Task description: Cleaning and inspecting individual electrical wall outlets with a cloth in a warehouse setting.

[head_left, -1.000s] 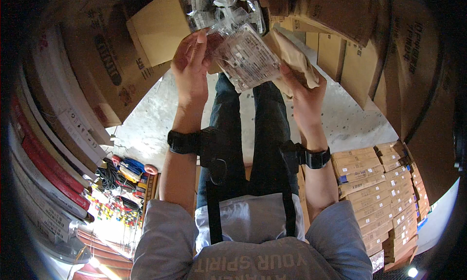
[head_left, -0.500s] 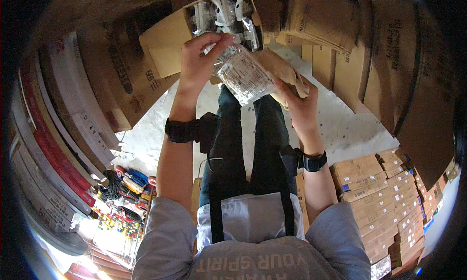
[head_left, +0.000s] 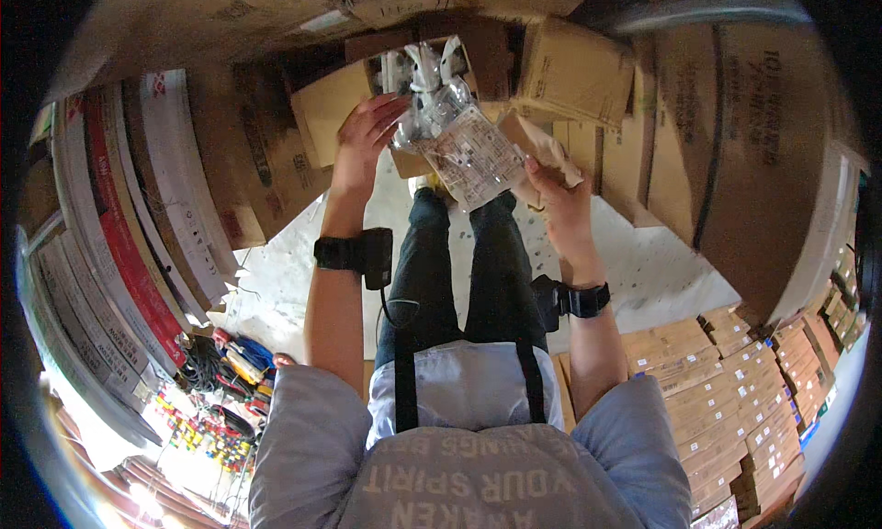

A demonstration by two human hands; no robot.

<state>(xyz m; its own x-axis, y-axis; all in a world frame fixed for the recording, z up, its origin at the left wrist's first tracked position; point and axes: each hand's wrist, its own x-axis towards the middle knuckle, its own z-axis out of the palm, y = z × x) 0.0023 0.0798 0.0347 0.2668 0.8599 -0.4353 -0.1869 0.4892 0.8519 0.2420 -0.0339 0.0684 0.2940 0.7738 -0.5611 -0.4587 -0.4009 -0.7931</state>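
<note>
My left hand (head_left: 363, 134) is raised at the left side of an open cardboard box (head_left: 326, 116) that holds several clear-wrapped pieces with white parts (head_left: 423, 61). Its curled fingers reach to the crinkled clear plastic (head_left: 432, 111); what exactly they grip is hidden. My right hand (head_left: 560, 198) grips a flat, clear-bagged package (head_left: 469, 157) with a printed sheet, thumb on its face, along with a folded brown paper or card piece (head_left: 533, 143) behind it. The package is tilted over my legs, just below the box.
Cartons (head_left: 574, 65) surround the box at top and right. Long flat boxes (head_left: 119, 217) stand on the left, above coiled cables and coloured tools (head_left: 230, 391). Small cartons (head_left: 717, 410) are stacked at lower right. My legs (head_left: 423, 272) are over a pale speckled floor (head_left: 643, 253).
The view has shifted, so the box and package sit lower in the picture. My left hand has moved slightly left from the plastic's middle; my right hand keeps its grip on the package.
</note>
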